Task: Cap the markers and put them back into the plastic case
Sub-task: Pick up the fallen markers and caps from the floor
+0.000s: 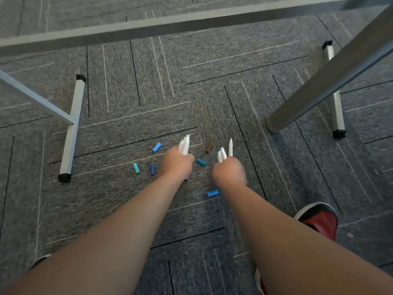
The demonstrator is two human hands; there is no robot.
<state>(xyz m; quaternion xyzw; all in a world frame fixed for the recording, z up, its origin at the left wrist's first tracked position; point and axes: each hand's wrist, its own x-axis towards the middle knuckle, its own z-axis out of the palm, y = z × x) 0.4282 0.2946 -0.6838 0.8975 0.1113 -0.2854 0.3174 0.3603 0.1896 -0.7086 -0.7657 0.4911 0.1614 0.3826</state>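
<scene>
Markers (184,145), white-barrelled and uncapped, are held in two bunches low over the carpet floor (119,96). One bunch is in the left hand (176,162) and the second bunch (221,156) is in the right hand (229,171). Each hand is clenched round its bunch, fingers curled about the barrels, so the tail ends are hidden in the fists.

The long axes run away from the person, near parallel within each bunch, with the writing tips at the far end. One longer marker (230,147) sticks out past its neighbours in the right bunch.

Six loose caps lie on the carpet around the hands:
- a blue cap (157,147), a teal cap (136,168) and a dark blue cap (152,169) to the left
- a second teal cap (201,162) and a brown cap (209,147) between the fists
- a second blue cap (212,193) near the right wrist

The plastic case is not in view.

With both fists full, no fingers are free for a cap. It seems best to move every marker into one hand, tips kept off the carpet and off the skin. The free hand can then pick each cap by its tip colour and push it straight along the barrel until it seats.

Grey metal frame legs (72,128) stand to either side, and a red shoe (319,220) is near the right arm.
</scene>
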